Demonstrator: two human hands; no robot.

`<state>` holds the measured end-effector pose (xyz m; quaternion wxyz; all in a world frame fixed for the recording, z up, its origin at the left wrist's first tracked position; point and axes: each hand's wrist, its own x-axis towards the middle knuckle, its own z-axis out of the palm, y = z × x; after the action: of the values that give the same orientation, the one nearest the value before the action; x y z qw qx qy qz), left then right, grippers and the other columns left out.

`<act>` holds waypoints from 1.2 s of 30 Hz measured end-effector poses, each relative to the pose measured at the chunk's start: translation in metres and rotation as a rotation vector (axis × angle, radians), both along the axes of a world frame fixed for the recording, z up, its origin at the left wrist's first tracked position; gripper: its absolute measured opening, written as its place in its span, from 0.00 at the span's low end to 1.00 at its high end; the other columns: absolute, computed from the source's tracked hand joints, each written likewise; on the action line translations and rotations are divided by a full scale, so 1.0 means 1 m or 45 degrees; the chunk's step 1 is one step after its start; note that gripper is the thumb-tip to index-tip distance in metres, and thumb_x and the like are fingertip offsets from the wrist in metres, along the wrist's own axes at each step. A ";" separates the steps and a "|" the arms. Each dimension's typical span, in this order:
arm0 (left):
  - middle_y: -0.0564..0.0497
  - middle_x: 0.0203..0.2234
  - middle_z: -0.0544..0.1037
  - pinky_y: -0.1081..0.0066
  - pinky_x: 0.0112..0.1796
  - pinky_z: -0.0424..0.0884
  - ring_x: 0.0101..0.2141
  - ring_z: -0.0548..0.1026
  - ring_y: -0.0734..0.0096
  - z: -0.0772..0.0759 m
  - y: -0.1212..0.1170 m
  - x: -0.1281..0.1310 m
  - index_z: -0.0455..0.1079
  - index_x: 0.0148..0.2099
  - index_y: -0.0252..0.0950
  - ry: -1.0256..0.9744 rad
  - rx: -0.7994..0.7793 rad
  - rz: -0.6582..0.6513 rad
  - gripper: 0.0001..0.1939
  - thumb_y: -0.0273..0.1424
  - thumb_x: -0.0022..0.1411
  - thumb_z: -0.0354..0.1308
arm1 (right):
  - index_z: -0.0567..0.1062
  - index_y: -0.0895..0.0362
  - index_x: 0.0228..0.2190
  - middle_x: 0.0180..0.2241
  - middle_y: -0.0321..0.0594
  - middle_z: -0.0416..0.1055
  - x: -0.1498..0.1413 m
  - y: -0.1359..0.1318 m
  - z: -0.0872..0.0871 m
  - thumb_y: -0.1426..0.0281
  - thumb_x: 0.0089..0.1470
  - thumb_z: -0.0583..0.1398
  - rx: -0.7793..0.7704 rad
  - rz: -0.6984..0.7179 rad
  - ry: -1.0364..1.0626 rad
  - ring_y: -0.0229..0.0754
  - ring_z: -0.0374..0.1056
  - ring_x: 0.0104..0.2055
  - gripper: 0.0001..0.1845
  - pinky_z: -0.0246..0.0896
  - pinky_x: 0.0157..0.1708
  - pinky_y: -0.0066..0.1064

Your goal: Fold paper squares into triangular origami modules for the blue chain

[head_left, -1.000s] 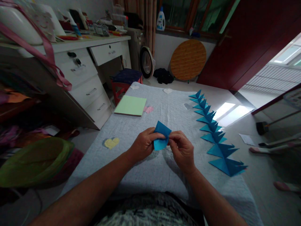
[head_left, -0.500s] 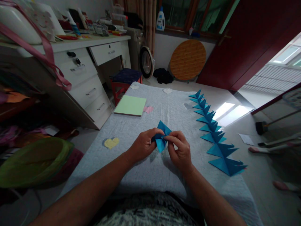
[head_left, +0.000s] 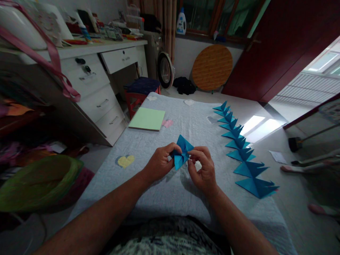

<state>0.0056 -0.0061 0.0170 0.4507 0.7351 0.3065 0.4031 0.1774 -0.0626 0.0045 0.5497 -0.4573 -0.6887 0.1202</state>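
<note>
Watching via head cam, I see one blue origami sheet (head_left: 180,163) mid-fold, nearer me & to the R of the pale green paper stack (head_left: 147,119). Done, I'd judge: the row of blue folded pieces (head_left: 237,143), well R of the stack, each w/ sharp pts. To go, prob.: more folds on the held sheet, as its flaps stand loose & it doesn't match the row.

L hand (head_left: 162,161), nearer me than the stack, pinches the sheet's L side btwn thumb & fingers. R hand (head_left: 203,170), farther R of the stack, is curled w/ fingertips at the sheet's R edge; can't tell at this res. if they grip it or just press. Sheet's thus btwn the hands, touching both.
</note>
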 end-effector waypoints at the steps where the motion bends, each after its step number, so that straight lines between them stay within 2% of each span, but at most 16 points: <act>1: 0.53 0.29 0.77 0.74 0.32 0.70 0.30 0.75 0.72 0.000 0.000 0.000 0.70 0.37 0.35 0.002 0.012 -0.001 0.03 0.29 0.60 0.60 | 0.71 0.52 0.45 0.40 0.40 0.65 0.000 0.000 0.000 0.81 0.52 0.56 -0.002 0.007 0.002 0.39 0.66 0.33 0.20 0.67 0.28 0.31; 6: 0.52 0.30 0.78 0.73 0.34 0.70 0.31 0.76 0.71 0.000 0.002 0.000 0.72 0.37 0.35 -0.003 0.054 -0.001 0.02 0.28 0.60 0.60 | 0.71 0.52 0.45 0.39 0.40 0.65 0.000 0.000 0.000 0.82 0.52 0.56 -0.006 0.017 0.028 0.39 0.66 0.34 0.21 0.66 0.28 0.31; 11: 0.53 0.29 0.77 0.73 0.33 0.70 0.30 0.75 0.73 0.001 0.001 0.000 0.71 0.37 0.35 -0.073 -0.051 -0.004 0.04 0.29 0.60 0.62 | 0.71 0.52 0.43 0.36 0.37 0.65 0.001 0.002 0.000 0.82 0.54 0.57 -0.026 0.020 0.043 0.38 0.65 0.32 0.17 0.65 0.28 0.30; 15: 0.53 0.28 0.76 0.74 0.32 0.70 0.29 0.74 0.74 0.002 0.001 0.001 0.70 0.37 0.35 -0.135 -0.158 -0.031 0.07 0.32 0.59 0.65 | 0.74 0.51 0.42 0.37 0.37 0.66 0.001 0.002 0.002 0.81 0.56 0.57 -0.041 0.076 0.025 0.37 0.66 0.32 0.16 0.66 0.29 0.29; 19: 0.53 0.28 0.76 0.75 0.32 0.69 0.30 0.73 0.74 0.001 0.002 0.001 0.70 0.37 0.35 -0.149 -0.173 -0.094 0.10 0.34 0.60 0.66 | 0.76 0.51 0.42 0.37 0.37 0.67 0.001 0.002 0.003 0.80 0.57 0.58 -0.086 0.108 0.047 0.36 0.66 0.32 0.15 0.65 0.29 0.28; 27: 0.54 0.27 0.75 0.75 0.32 0.67 0.28 0.72 0.75 0.000 0.003 0.000 0.71 0.36 0.34 -0.066 -0.107 -0.107 0.10 0.36 0.63 0.64 | 0.78 0.52 0.35 0.34 0.36 0.68 0.004 0.006 0.001 0.78 0.57 0.61 -0.197 0.169 0.210 0.37 0.67 0.35 0.09 0.64 0.34 0.30; 36: 0.53 0.25 0.76 0.74 0.31 0.67 0.27 0.72 0.74 0.001 0.003 0.001 0.72 0.31 0.33 -0.078 -0.135 -0.042 0.14 0.39 0.61 0.65 | 0.79 0.52 0.30 0.32 0.35 0.68 0.004 0.007 -0.003 0.77 0.55 0.64 -0.309 0.210 0.476 0.37 0.67 0.34 0.07 0.63 0.31 0.29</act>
<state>0.0066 -0.0029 0.0178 0.5047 0.7024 0.3014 0.4012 0.1811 -0.0552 0.0018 0.5970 -0.4321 -0.5904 0.3291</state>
